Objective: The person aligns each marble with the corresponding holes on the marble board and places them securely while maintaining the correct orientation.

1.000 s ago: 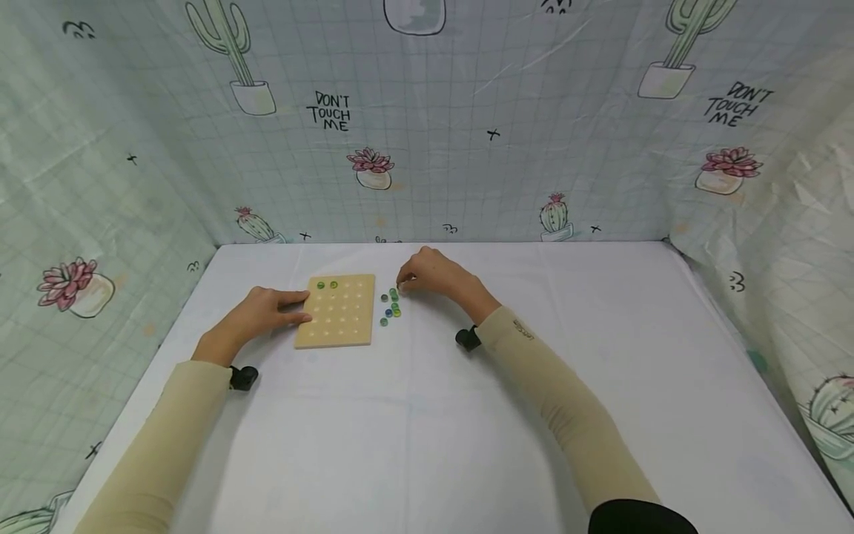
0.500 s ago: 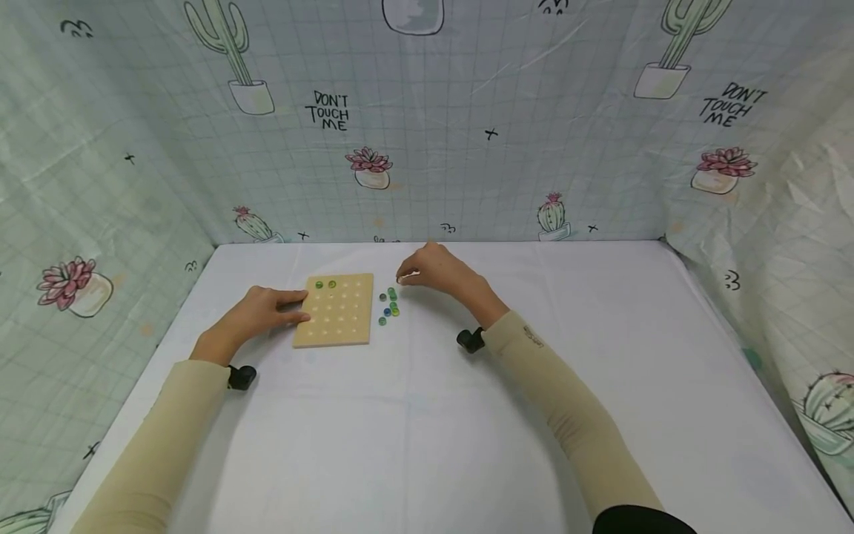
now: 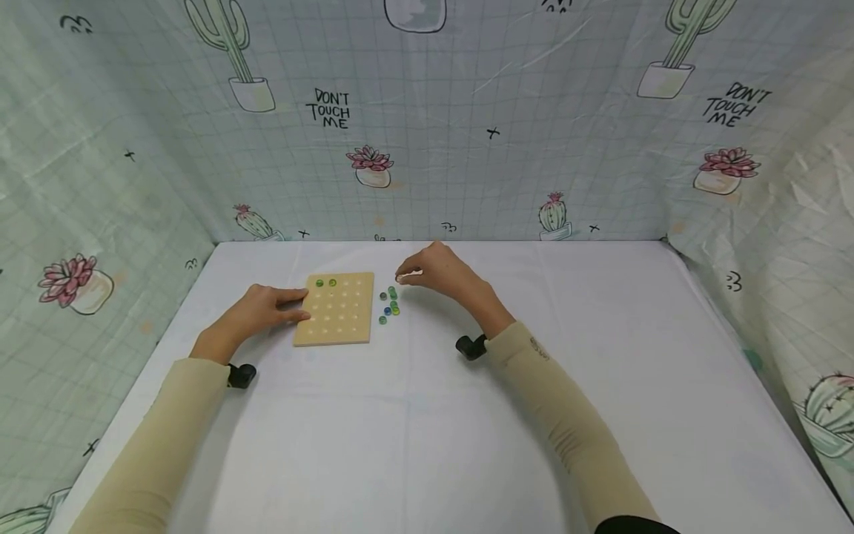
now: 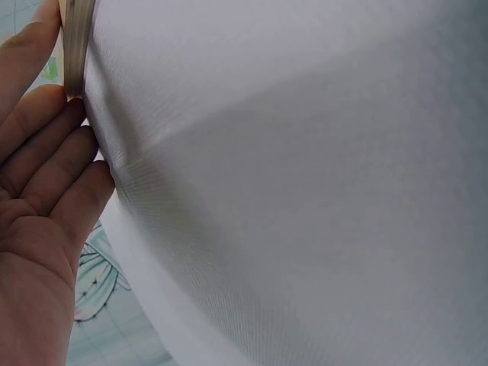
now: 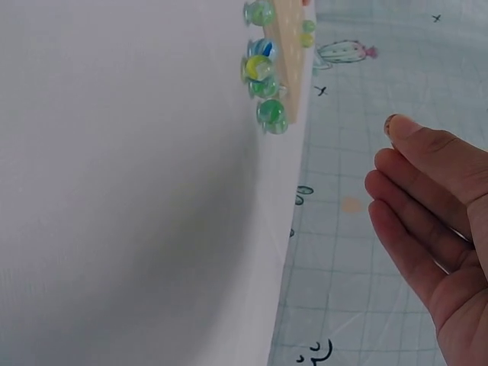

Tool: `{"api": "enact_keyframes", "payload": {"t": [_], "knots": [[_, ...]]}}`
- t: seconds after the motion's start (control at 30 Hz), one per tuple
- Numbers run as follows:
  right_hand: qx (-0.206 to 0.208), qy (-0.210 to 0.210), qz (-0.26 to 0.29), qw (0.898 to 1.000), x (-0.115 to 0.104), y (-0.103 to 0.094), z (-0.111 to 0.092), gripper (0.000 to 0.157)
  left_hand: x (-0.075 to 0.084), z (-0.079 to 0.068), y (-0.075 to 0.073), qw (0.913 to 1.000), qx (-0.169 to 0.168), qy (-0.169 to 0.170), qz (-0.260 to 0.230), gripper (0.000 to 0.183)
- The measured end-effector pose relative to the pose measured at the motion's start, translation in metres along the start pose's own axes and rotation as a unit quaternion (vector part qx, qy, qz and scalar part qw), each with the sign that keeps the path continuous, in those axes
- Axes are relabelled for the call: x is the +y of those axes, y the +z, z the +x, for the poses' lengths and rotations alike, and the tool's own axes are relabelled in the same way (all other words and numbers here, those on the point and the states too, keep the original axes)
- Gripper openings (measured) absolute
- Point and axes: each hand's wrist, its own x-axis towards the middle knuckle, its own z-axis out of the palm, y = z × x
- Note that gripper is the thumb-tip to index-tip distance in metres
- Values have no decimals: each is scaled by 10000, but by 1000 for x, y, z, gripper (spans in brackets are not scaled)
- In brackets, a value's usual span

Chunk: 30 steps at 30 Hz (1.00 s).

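Note:
A square wooden board (image 3: 339, 315) with rows of shallow hollows lies on the white table. Two green marbles (image 3: 326, 283) sit in its far row, towards the left. My left hand (image 3: 256, 315) holds the board's left edge, thumb and a finger touching its top. Several glass marbles (image 3: 391, 305), green, blue and yellow, lie loose just right of the board. Above and right of them, my right hand (image 3: 437, 271) is raised with thumb and forefinger pinched. A small glassy bit, apparently a marble (image 5: 390, 126), shows at its fingertips, mostly hidden by the thumb.
White cloth covers the table (image 3: 400, 423). A printed curtain (image 3: 427, 148) with cactus drawings stands along the back and both sides. Each wrist carries a small black camera (image 3: 242, 376).
My right hand has lifted slightly up and away from the loose marbles, its fingertips still pinched. The left hand keeps its place on the board, and the marbles on the table look unmoved.

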Motion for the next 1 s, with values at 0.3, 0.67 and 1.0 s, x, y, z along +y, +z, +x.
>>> {"api": "enact_keyframes", "payload": {"t": [0.3, 0.67, 1.0], "knots": [[218, -38, 151, 9996, -2, 5, -5, 19, 2, -1, 0, 10000, -25, -59, 20, 79], [408, 51, 532, 9977, -9, 14, -1, 21, 2, 0, 0, 9999, -57, -110, 77, 83], [442, 169, 758, 9960, -22, 22, 13, 23, 0, 2, 1, 9999, 28, -33, 94, 79]]}}
